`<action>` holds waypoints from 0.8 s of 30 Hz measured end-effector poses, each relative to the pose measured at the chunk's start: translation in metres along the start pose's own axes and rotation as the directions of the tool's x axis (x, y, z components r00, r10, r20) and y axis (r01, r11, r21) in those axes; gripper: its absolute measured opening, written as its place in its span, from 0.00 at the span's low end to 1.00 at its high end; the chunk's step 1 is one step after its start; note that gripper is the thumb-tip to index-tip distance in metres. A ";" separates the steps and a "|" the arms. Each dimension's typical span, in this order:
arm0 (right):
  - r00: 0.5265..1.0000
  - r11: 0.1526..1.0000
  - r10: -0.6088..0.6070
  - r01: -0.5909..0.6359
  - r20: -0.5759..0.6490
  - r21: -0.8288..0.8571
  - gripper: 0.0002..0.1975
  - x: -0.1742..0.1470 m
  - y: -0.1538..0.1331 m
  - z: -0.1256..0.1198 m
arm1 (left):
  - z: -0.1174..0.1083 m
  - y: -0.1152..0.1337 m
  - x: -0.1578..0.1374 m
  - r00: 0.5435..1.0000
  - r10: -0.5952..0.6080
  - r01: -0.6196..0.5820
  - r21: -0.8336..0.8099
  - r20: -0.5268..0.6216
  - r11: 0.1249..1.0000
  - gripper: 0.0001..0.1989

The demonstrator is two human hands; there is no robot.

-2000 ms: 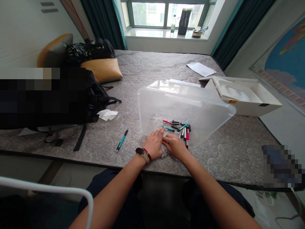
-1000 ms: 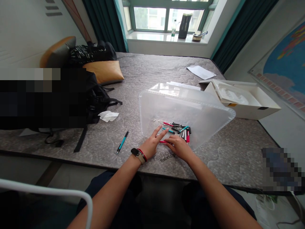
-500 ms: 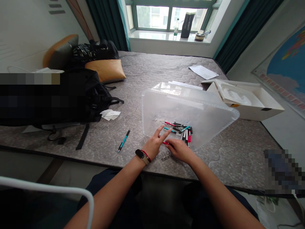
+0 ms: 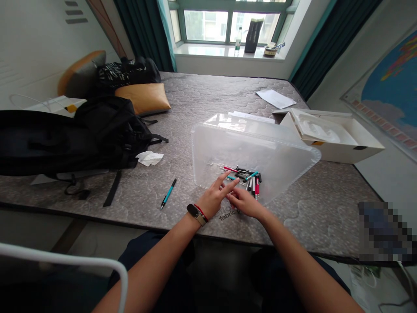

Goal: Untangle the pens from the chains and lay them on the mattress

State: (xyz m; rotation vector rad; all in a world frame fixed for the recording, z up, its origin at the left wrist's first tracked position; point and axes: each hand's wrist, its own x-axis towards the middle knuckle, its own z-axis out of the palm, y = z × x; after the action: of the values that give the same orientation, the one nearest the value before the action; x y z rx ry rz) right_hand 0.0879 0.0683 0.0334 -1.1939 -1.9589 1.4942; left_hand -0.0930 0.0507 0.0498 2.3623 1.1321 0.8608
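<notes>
My left hand (image 4: pixel 213 199), with a dark watch (image 4: pixel 193 210) on its wrist, reaches over the near edge of a clear plastic bin (image 4: pixel 276 148). Its fingers are stretched out and apart, close to the pens. My right hand (image 4: pixel 246 203) is just beside it, fingers curled together and their tips partly behind the left hand. Whatever those tips hold is hidden. Inside the bin lies a loose pile of red, black, white and teal pens (image 4: pixel 250 176). A single teal and black pen (image 4: pixel 168 194) lies outside on the mattress, left of my hands.
A black backpack (image 4: pixel 104 134) and a crumpled tissue (image 4: pixel 150 158) are on the left, with an orange cushion (image 4: pixel 143 98) behind. An open white box (image 4: pixel 348 143) stands right of the bin. A white tube (image 4: pixel 65 256) crosses the lower left. The mattress's front edge runs below my hands.
The red piece seen at my right fingertips is now out of sight. My left fingers have shifted slightly right across the right fingertips. The whole view has moved slightly.
</notes>
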 end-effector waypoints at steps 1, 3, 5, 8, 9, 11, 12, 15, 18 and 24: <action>0.998 0.998 -0.040 0.037 -0.050 -0.053 0.14 0.000 0.000 0.001 | 0.001 0.001 0.001 1.000 -0.005 0.005 -0.004 0.000 1.000 0.43; 0.990 0.982 -0.093 0.074 -0.107 -0.176 0.12 0.000 -0.001 0.002 | 0.003 0.003 0.002 1.000 -0.012 0.012 -0.019 -0.003 1.000 0.43; 0.980 0.956 -0.125 0.076 -0.157 -0.283 0.12 0.000 -0.002 0.002 | 0.001 0.006 0.003 1.000 -0.005 0.004 -0.044 -0.019 0.999 0.42; 0.943 0.944 -0.153 0.051 -0.296 -0.326 0.11 -0.001 -0.005 0.000 | -0.005 0.010 0.004 0.991 -0.055 0.040 -0.122 -0.118 0.992 0.35; 0.926 0.952 -0.148 0.038 -0.347 -0.303 0.12 -0.001 -0.006 -0.001 | -0.008 0.011 0.005 0.977 -0.118 0.086 -0.177 -0.177 0.980 0.31; 0.891 0.973 -0.118 0.016 -0.439 -0.230 0.13 0.000 -0.008 -0.001 | -0.010 0.010 0.006 0.900 -0.323 0.209 -0.359 -0.294 0.909 0.23; 0.875 0.982 -0.101 0.011 -0.474 -0.189 0.13 0.001 -0.009 0.000 | -0.009 0.009 0.007 0.837 -0.448 0.263 -0.487 -0.315 0.833 0.21; 0.842 0.993 -0.091 0.034 -0.531 -0.117 0.14 0.001 -0.013 0.006 | -0.005 0.005 0.010 0.669 -0.735 0.327 -0.844 -0.112 0.426 0.24; 0.844 0.986 -0.134 0.058 -0.519 -0.159 0.14 0.000 -0.019 0.015 | -0.001 0.002 0.014 0.613 -0.782 0.315 -0.942 0.112 0.112 0.26; 0.827 0.965 -0.211 0.090 -0.521 -0.247 0.14 -0.001 -0.023 0.022 | -0.003 0.001 0.021 0.578 -0.809 0.278 -0.958 0.109 0.069 0.22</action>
State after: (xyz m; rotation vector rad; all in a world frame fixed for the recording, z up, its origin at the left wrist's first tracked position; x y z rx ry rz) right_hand 0.0634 0.0533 0.0473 -1.3318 -1.7819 0.7542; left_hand -0.0846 0.0671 0.0605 0.5588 1.1093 1.2888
